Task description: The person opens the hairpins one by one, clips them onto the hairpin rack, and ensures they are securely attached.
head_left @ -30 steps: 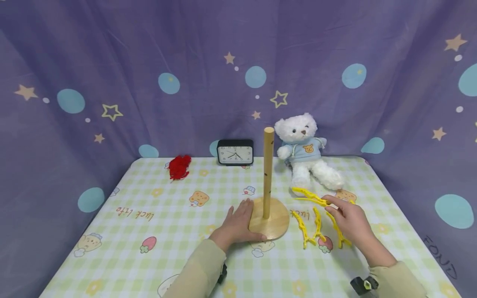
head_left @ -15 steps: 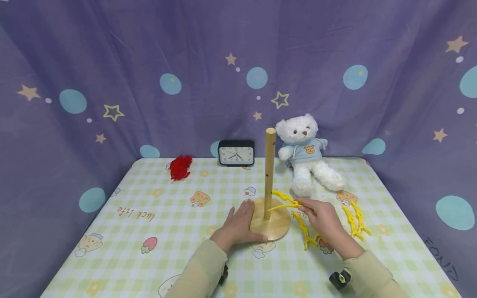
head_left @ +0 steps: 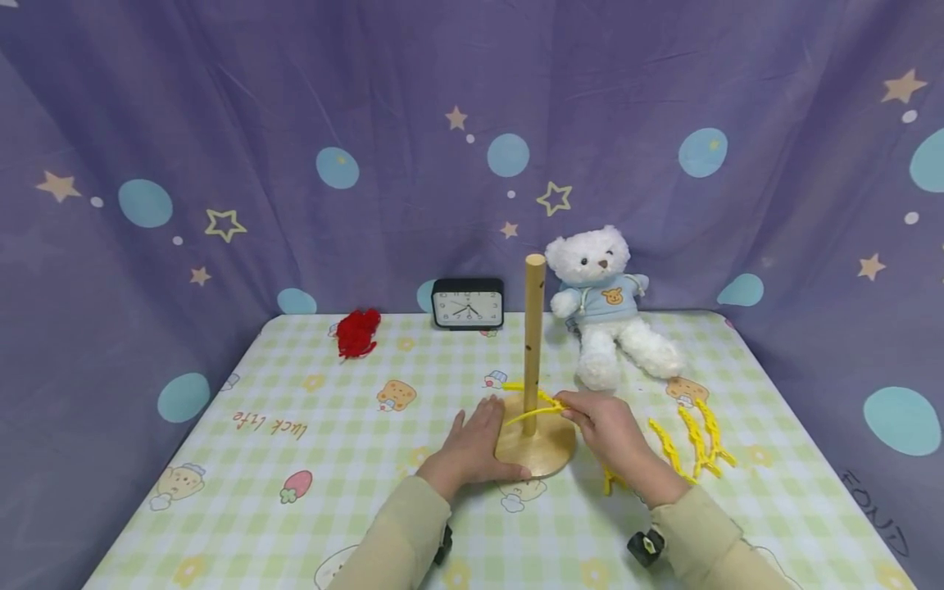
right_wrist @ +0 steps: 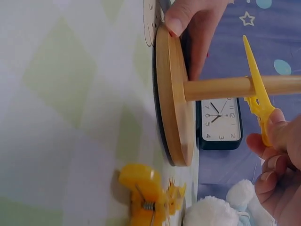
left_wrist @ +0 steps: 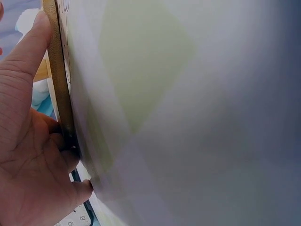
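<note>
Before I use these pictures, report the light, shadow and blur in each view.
Head: soft, even light, with the clock face distinct. Left wrist: the tablecloth looks blurred and dims toward the right edge; the left hand is partly shaded. Right wrist: the raised clip has fairly crisp edges; the lower clip looks softer and casts a faint shadow.

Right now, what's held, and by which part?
The right hand pinches a yellow clip by its handles; the left hand holds a wooden base by its rim.

left sleeve (head_left: 394,537): pale khaki, plain. right sleeve (head_left: 701,537): matching; black boxy wrist unit (head_left: 640,551) beside its cuff.
</note>
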A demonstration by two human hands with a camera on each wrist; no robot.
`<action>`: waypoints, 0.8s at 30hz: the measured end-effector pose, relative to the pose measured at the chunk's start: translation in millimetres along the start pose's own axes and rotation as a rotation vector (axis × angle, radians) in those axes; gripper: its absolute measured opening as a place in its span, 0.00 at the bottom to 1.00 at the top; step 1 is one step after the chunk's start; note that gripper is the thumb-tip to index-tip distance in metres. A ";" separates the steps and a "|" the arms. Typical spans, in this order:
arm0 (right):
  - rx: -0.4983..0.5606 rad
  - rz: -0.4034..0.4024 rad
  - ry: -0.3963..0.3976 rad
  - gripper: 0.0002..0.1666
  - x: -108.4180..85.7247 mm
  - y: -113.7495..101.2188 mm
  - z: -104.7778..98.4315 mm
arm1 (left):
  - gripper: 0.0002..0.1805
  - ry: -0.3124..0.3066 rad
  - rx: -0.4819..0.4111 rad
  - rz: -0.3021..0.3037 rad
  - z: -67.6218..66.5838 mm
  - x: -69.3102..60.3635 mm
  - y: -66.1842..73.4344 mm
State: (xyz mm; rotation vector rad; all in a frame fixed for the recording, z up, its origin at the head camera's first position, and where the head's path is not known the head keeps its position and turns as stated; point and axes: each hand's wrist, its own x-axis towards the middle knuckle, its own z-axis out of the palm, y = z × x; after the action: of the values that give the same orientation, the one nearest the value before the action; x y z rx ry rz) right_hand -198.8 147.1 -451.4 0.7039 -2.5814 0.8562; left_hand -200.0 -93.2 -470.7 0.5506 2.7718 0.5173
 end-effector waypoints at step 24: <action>0.103 0.236 -0.177 0.33 -23.5 15.9 -29.2 | 0.64 -0.022 0.007 -0.021 1.4 1.8 -0.1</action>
State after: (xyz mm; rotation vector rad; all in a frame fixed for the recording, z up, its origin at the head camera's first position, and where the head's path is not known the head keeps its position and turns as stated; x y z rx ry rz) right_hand -183.8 184.7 -446.9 0.5299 -2.8377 1.0482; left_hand -201.2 -92.1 -472.4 0.5251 2.7567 0.4938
